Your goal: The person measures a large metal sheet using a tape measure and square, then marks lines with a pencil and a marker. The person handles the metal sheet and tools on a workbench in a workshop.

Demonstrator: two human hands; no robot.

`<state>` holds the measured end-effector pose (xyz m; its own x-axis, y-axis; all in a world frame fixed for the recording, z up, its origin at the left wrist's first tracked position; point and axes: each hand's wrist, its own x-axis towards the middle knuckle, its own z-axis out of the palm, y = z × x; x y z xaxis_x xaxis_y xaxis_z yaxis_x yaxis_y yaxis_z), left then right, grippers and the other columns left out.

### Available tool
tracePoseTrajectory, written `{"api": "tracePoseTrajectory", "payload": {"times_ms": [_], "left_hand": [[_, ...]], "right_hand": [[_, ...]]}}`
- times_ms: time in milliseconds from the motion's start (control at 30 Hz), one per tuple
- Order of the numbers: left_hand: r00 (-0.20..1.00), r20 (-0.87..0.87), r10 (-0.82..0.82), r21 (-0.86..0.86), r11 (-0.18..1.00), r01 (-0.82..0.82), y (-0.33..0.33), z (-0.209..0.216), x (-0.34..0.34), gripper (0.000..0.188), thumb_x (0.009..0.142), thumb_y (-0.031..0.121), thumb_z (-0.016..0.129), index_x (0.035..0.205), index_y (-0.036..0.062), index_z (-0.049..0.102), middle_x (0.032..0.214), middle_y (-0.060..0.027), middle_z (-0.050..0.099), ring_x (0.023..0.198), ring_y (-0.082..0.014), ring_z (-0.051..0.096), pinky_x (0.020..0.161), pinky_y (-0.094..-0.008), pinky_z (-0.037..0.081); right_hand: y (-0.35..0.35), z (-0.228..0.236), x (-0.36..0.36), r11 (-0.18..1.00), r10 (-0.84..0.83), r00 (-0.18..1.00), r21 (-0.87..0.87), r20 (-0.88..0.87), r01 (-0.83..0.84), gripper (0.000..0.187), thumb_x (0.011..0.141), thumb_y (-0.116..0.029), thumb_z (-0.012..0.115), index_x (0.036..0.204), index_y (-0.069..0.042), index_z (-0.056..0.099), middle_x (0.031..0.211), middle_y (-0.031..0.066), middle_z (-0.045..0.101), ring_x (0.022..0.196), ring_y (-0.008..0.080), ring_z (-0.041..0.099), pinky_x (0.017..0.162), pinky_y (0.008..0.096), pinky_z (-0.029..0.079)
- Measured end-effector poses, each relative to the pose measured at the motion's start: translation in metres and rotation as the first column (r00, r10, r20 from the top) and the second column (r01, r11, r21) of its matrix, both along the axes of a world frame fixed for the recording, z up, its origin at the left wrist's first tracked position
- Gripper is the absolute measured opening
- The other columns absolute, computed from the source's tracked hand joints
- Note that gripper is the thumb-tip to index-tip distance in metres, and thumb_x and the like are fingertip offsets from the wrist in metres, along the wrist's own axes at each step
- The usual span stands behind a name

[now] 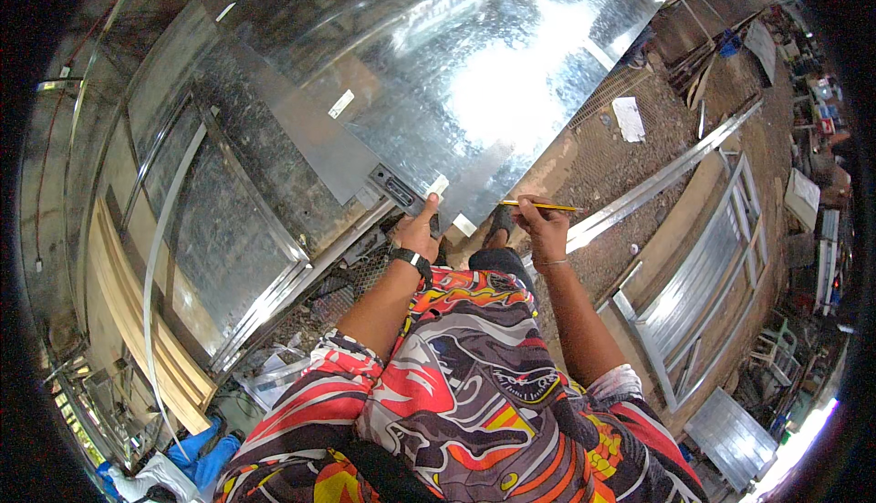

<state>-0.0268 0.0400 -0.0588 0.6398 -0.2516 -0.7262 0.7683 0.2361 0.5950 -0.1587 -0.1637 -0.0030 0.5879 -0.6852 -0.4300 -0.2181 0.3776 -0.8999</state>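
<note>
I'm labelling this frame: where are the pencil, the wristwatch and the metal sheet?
pencil [540,204], head view, mid-shaft.
wristwatch [408,257], head view, band on left wrist.
metal sheet [456,65], head view, shiny bare face.

You stand on bare dirt ground [630,165]. A big galvanised metal sheet [456,56] lies over it. A metal frame [703,284] and long metal strip [657,183] rest nearby.

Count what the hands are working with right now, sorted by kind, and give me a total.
Metal sheet under the left hand: 1
Yellow pencil in the right hand: 1
Dark wristwatch on the left wrist: 1
Total: 3
</note>
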Motion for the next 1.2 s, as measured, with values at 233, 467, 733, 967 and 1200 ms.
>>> {"api": "tracePoseTrajectory", "payload": {"times_ms": [233,467,733,967,1200], "left_hand": [[0.988,-0.146,0.046,-0.034,0.998,-0.052,-0.003,-0.001,-0.010,0.042,0.095,0.037,0.078,0.124,0.0106,0.063,0.116,-0.0066,0.070,0.106,-0.0253,0.067,0.092,-0.0461,0.053],[0.997,-0.059,0.051,-0.109,0.992,-0.057,-0.005,0.000,-0.013,0.040,0.094,0.035,0.079,0.116,0.0050,0.066,0.114,-0.0077,0.070,0.102,-0.0232,0.069,0.087,-0.0454,0.057],[0.993,-0.064,0.098,-0.093,0.990,-0.103,-0.010,0.008,-0.016,0.038,0.094,0.032,0.079,0.116,0.0026,0.067,0.112,-0.0093,0.071,0.099,-0.0240,0.070,0.082,-0.0414,0.059],[0.994,-0.085,0.074,-0.090,0.993,-0.082,-0.008,-0.009,-0.020,0.040,0.097,0.036,0.075,0.115,0.0006,0.068,0.112,-0.0102,0.071,0.096,-0.0244,0.071,0.079,-0.0388,0.058],[0.997,-0.059,0.050,-0.124,0.991,-0.057,-0.004,-0.021,-0.018,0.043,0.087,0.037,0.087,0.111,0.0068,0.068,0.109,-0.0057,0.072,0.093,-0.0223,0.071,0.079,-0.0426,0.059]], "right_hand": [[0.011,0.004,0.003,0.997,0.076,0.997,0.027,-0.007,-0.076,0.027,0.095,-0.017,0.076,0.112,0.004,0.071,0.096,0.0111,0.073,0.085,0.0182,0.071,0.079,0.0316,0.060],[0.013,-0.002,-0.003,0.994,0.109,0.991,-0.007,-0.075,-0.110,0.028,0.095,-0.017,0.076,0.113,0.004,0.071,0.098,0.0124,0.074,0.087,0.0194,0.072,0.080,0.0325,0.060],[0.014,-0.012,-0.002,0.993,0.121,0.991,0.005,-0.052,-0.121,0.029,0.096,-0.017,0.075,0.115,0.005,0.070,0.097,0.0131,0.074,0.085,0.0200,0.073,0.079,0.0322,0.060],[0.014,-0.013,0.001,0.992,0.129,0.989,-0.003,-0.069,-0.130,0.028,0.096,-0.016,0.075,0.114,0.005,0.070,0.096,0.0138,0.074,0.083,0.0208,0.073,0.078,0.0316,0.060],[0.015,-0.008,-0.001,0.995,0.100,0.994,0.004,-0.030,-0.100,0.026,0.096,-0.014,0.075,0.113,0.005,0.071,0.096,0.0139,0.075,0.084,0.0207,0.073,0.078,0.0328,0.061]]}}
